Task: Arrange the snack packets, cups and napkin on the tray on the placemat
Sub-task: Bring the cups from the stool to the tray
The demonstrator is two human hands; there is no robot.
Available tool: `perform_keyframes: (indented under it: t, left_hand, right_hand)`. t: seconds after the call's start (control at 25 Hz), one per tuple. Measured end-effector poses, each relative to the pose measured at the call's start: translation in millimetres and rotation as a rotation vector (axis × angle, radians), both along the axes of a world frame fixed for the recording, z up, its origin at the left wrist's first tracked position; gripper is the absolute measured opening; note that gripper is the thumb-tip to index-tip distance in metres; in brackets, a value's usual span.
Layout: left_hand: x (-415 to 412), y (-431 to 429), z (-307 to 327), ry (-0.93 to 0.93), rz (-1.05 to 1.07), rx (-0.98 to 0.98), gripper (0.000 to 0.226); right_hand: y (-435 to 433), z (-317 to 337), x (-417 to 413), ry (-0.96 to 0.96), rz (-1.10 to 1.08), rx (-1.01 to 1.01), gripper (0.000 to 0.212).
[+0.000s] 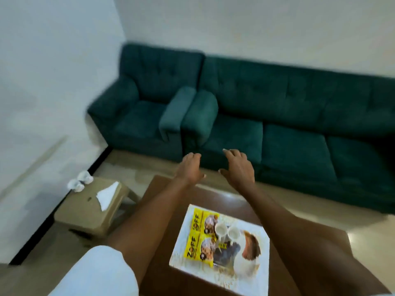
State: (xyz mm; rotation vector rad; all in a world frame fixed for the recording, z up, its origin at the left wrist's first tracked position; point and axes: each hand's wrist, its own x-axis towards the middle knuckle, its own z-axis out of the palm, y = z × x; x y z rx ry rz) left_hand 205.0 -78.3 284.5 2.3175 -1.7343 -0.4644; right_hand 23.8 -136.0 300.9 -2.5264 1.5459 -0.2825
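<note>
stool [85, 212]: napkin [106, 194], two white lumps at its far corner, blurred | surface [162, 242]: placemat [252, 272] carries two yellow packets [198, 238], two cups [227, 230] side by side just right of them; tray not discernible | left grip [189, 167]: raised, open, empty | right grip [239, 167]: raised, open, empty

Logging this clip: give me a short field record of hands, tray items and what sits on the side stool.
left hand: open, empty, raised beyond the table
right hand: open, empty, raised
tray: on dark table
snack packets: two yellow, on tray
cups: two white, on tray
napkin: white, on side stool
view: blurred
</note>
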Motion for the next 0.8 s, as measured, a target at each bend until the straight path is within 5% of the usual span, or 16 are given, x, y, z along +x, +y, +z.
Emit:
perform_keyframes:
  t: [0.2,0.44,0.64,0.8]
  left_hand:
    - [91.2,42.8,172.5,-0.07,0.197,-0.304,0.077]
    - [227.5,143.0,313.9,-0.172,0.382,-0.422,0.083]
    - [355.2,237.3,382.1,-0.258,0.51,-0.452,0.085]
    - [439.6,296.5,373.8,-0.274,0.557,-0.417,0.084]
  right_hand:
    - [14.1,165.7,105.0,-0.149,0.18,-0.178,0.083]
    - [88.4,285.1,251.1,-0.271,0.395,-0.276,0.084]
    - [163.8,329.4,382.8,-0.344,0.477,-0.264,0.083]
    - [214.7,326.5,480.1,-0.354,0.526,-0.246,0.084]
